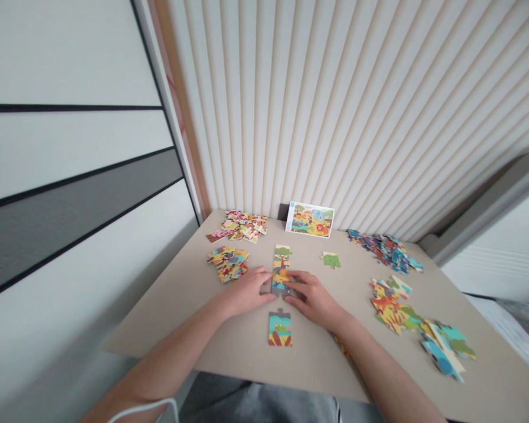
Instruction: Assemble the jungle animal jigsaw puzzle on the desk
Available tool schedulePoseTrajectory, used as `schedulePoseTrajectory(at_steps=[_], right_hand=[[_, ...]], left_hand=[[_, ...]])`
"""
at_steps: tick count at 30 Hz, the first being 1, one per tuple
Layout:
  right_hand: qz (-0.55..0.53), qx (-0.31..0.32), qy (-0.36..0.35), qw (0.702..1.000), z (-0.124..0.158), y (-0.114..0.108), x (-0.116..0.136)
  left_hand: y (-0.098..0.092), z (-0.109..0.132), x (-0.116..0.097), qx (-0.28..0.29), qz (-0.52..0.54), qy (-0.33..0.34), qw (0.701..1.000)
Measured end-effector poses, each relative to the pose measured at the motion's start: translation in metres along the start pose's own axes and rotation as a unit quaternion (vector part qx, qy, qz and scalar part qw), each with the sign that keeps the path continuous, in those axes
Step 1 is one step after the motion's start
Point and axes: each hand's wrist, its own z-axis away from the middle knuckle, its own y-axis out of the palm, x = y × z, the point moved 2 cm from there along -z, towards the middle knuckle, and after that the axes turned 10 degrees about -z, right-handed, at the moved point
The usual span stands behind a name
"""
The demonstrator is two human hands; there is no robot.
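A vertical strip of joined puzzle pieces lies at the middle of the table, with a tree at its top and a lion below. From the left, my left hand touches the strip's lower part, thumb and fingers apart. My right hand rests against the same part from the right, its fingers stretched out and partly covering the pieces. Just below the strip, apart from it, is a frog puzzle piece. Another piece, partly hidden, lies under my right forearm.
A picture card leans upright at the back. Puzzle piles lie at the back left, left, and back right. More loose pieces spread along the right. One green piece lies alone. A pleated curtain borders the table.
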Motion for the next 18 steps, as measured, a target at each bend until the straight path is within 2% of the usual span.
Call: schedulePoseTrajectory(at_steps=[18], right_hand=[[0.015, 0.020, -0.004, 1.000, -0.0020, -0.0039, 0.0060]], left_hand=[[-0.0005, 0.0001, -0.0020, 0.002, -0.024, 0.023, 0.999]])
